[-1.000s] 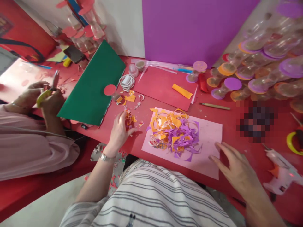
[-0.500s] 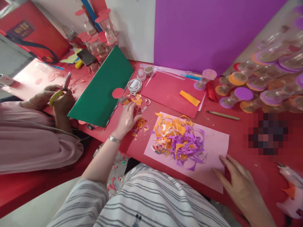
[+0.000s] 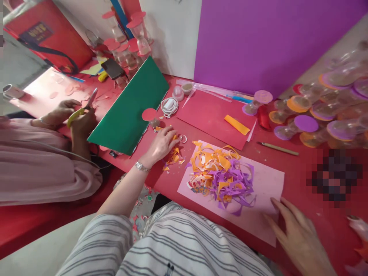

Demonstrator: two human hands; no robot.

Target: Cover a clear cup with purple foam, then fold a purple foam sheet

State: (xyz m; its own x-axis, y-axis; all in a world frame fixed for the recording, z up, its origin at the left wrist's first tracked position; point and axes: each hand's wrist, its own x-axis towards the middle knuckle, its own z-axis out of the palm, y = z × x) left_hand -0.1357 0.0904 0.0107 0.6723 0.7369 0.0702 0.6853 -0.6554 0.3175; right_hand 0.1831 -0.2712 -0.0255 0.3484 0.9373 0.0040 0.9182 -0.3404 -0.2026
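Pink sheet [image 3: 268,184]: lies flat on the red table [image 3: 166,180], right of the green board [image 3: 129,111] and nearer the body than the red card [image 3: 207,115]. Looks like thin paper, light and bendy, likely to sag under a load if lifted; best to take hold by two opposite edges, keeping it level. Carries a heap of orange and purple scraps [image 3: 220,176], gathered over the left and middle: probably near weightless, springy, tangled, easily spilled, better scooped than pinched. At the right edge, right hand [image 3: 299,226]: unclenched, with fingers and thumb apart over the paper; cannot tell about any pressure on it. Between the green board and the sheet, left hand [image 3: 161,146]: palm down over more loose scraps [image 3: 175,156], with fingers slightly bent; cannot tell about a grasp, with the undersides of the fingers hidden. Just beside its fingertips, whitish ring [image 3: 186,138]: thin-looking, perhaps easily crushed.
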